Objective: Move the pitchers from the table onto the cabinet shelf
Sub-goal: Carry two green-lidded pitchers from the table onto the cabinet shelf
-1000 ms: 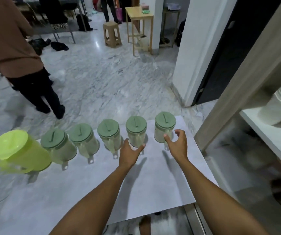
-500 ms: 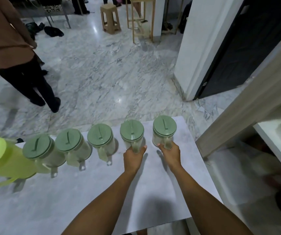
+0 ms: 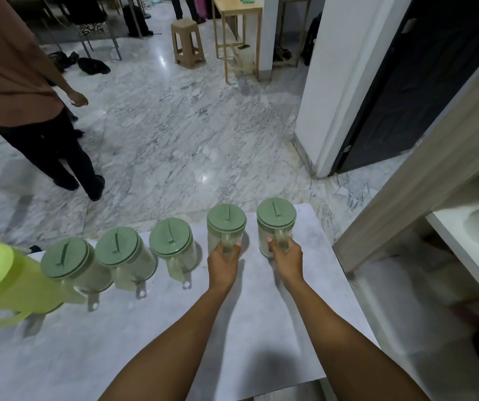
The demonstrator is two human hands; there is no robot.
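A: Left hand (image 3: 223,263) fingers (image 3: 236,245) wrapped round the fourth pitcher (image 3: 226,227) handle, right hand (image 3: 287,256) clamped on the end pitcher (image 3: 275,224) handle!

B: Both on the tabletop (image 3: 261,328); three more pitchers (image 3: 122,256) left of the fingers, lime jug (image 3: 3,279) beyond, cabinet shelf (image 3: 469,256) off right.

Single head view: looks forward and steeply down, close over pale grey marble-look table (image 3: 261,328), grey-veined marble floor (image 3: 189,134) beyond
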